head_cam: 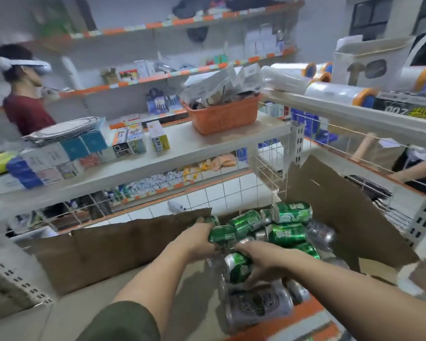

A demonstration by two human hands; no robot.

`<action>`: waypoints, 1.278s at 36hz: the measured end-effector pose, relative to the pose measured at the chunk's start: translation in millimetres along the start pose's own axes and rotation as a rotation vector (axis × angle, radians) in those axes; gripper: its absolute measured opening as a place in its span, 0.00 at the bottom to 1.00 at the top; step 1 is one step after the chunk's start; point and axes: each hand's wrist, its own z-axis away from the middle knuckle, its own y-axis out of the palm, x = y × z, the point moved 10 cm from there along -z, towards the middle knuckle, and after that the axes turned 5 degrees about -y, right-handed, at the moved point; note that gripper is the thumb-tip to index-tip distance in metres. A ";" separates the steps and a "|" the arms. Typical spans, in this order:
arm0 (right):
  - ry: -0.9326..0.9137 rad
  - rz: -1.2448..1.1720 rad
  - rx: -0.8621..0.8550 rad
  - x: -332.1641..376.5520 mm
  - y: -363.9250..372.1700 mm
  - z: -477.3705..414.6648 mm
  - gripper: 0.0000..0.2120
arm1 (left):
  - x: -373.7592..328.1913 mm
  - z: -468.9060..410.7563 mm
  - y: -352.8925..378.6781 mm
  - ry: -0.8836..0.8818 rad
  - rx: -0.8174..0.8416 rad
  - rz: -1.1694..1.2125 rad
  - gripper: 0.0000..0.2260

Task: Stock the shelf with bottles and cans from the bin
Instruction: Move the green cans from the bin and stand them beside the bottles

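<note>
where cans (pixel 287 233) fill the box (pixel 133 244), left hand (pixel 201 239) and right hand (pixel 262 263) each grip one.

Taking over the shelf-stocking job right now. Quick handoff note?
Left hand: grips a green can inside the cardboard box.
Right hand: fingers curled over a lower green can, close beside the first.
Box: many more green cans and silver cans, piled loose.
Done: nothing visible; no cans seen on the white shelf, which carries small boxes and an orange basket.
Left: lift these two out, shelve them, then work through the pile.
</note>
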 end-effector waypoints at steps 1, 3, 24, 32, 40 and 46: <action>-0.009 -0.022 -0.010 4.7 -1.1 -3.4 0.35 | 8.9 6.5 -4.7 -0.020 -0.006 -0.011 0.20; -0.011 -0.080 -0.043 14.5 -3.4 -11.7 0.35 | 31.6 17.5 -13.4 -0.067 -0.018 -0.042 0.25; -0.262 -0.281 -0.197 331.7 65.6 -140.2 0.28 | 336.2 288.7 -86.4 -0.541 -0.348 0.090 0.26; -0.273 -0.340 -0.175 443.6 121.4 -159.5 0.28 | 441.6 379.6 -88.4 -0.607 -0.487 0.240 0.31; -0.272 -0.307 -0.148 486.7 138.9 -181.7 0.27 | 489.8 377.2 -85.5 -0.594 -0.479 0.298 0.29; -0.295 -0.152 -0.149 498.2 139.1 -217.8 0.28 | 513.3 354.7 -81.2 -0.626 -0.444 0.280 0.25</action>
